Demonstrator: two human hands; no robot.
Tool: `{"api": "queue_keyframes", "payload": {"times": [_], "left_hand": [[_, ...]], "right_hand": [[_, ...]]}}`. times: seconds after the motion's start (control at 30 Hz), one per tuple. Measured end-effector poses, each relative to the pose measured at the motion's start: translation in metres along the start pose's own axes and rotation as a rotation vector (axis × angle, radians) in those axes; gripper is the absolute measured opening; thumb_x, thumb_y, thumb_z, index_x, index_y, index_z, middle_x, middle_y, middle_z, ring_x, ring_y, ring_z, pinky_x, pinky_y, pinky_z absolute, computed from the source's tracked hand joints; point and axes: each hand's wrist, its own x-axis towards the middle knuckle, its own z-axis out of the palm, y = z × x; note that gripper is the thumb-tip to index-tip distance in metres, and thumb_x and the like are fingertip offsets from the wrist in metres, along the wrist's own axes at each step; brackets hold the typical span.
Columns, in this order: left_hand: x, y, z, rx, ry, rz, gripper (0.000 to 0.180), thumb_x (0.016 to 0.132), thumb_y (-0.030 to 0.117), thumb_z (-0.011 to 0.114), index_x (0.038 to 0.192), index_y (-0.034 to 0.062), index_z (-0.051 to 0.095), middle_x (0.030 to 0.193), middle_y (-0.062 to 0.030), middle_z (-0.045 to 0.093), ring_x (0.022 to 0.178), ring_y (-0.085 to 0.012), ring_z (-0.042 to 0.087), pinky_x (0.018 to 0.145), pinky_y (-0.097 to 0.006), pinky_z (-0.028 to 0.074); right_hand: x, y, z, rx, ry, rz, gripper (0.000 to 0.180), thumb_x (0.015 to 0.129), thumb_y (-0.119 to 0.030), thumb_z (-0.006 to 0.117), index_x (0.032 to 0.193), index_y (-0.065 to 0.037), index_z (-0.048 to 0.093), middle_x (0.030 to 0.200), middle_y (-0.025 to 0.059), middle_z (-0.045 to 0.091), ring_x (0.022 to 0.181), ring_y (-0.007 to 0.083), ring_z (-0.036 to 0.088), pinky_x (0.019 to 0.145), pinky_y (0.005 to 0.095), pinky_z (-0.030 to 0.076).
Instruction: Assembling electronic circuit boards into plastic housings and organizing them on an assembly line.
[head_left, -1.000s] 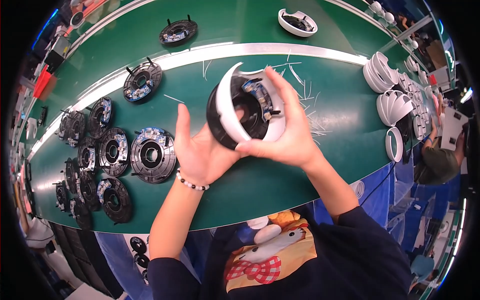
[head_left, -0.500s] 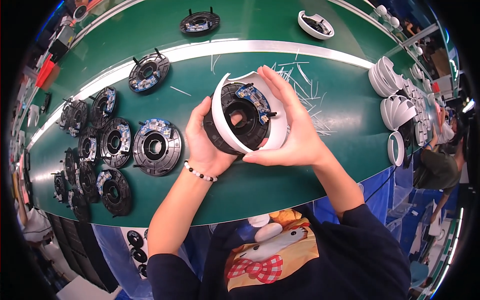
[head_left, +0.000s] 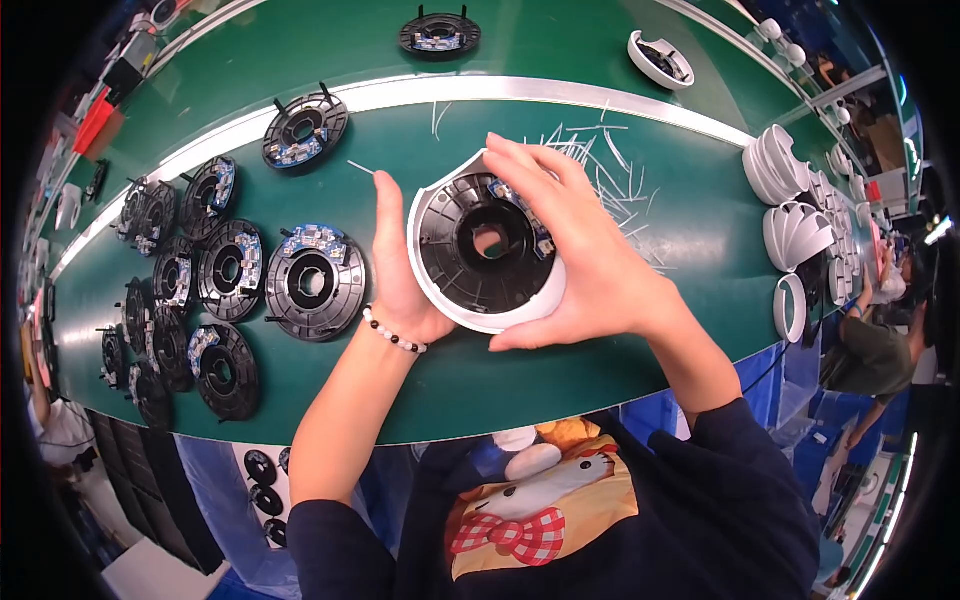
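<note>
A white curved plastic housing [head_left: 425,283] is in front of me, with a round black disc [head_left: 470,275] lying inside its rim. Part of a blue circuit board shows at the disc's upper right, partly covered by my fingers. My right hand [head_left: 575,250] is closed round the housing's right side, thumb at the lower edge and fingers over the top. On the other side, my left hand [head_left: 400,275] supports the housing from beneath; its thumb points up, clear of the rim. Its other fingers are hidden behind, though skin shows through the disc's central hole.
Several black discs with blue boards [head_left: 315,283] lie on the green table [head_left: 480,390] at left. Thin white strips [head_left: 610,165] are scattered beyond my right hand. White housings [head_left: 785,235] stand stacked at right. Beyond the white rail sit another disc [head_left: 440,37] and a filled housing [head_left: 661,62].
The black disc, tilted before, now lies level inside the white housing, whose opening faces up. My left thumb has come off the part, and my right fingers have moved over the top.
</note>
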Motion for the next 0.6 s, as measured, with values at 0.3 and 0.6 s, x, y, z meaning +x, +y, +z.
{"api": "queue_keyframes", "payload": {"times": [0.3, 0.6], "left_hand": [[-0.001, -0.007, -0.005, 0.012, 0.007, 0.130, 0.045, 0.079, 0.032, 0.046, 0.110, -0.0007, 0.047, 0.102, -0.0146, 0.055, 0.090, -0.0241, 0.057, 0.080, -0.035, 0.048], [-0.002, -0.005, -0.001, 0.008, 0.140, 0.295, 0.042, 0.075, 0.028, 0.048, 0.106, 0.0004, 0.049, 0.101, -0.0125, 0.057, 0.090, -0.0233, 0.056, 0.081, -0.036, 0.045]], "right_hand": [[-0.003, 0.005, 0.019, -0.026, 0.163, 0.062, 0.106, 0.040, -0.037, 0.079, 0.126, -0.001, 0.028, 0.127, 0.0200, 0.031, 0.116, 0.0370, 0.028, 0.095, 0.0440, 0.028], [-0.004, 0.020, 0.027, -0.052, 0.201, -0.108, 0.103, 0.045, -0.042, 0.077, 0.126, -0.002, 0.028, 0.131, 0.0182, 0.029, 0.118, 0.0379, 0.029, 0.095, 0.0509, 0.025]]}}
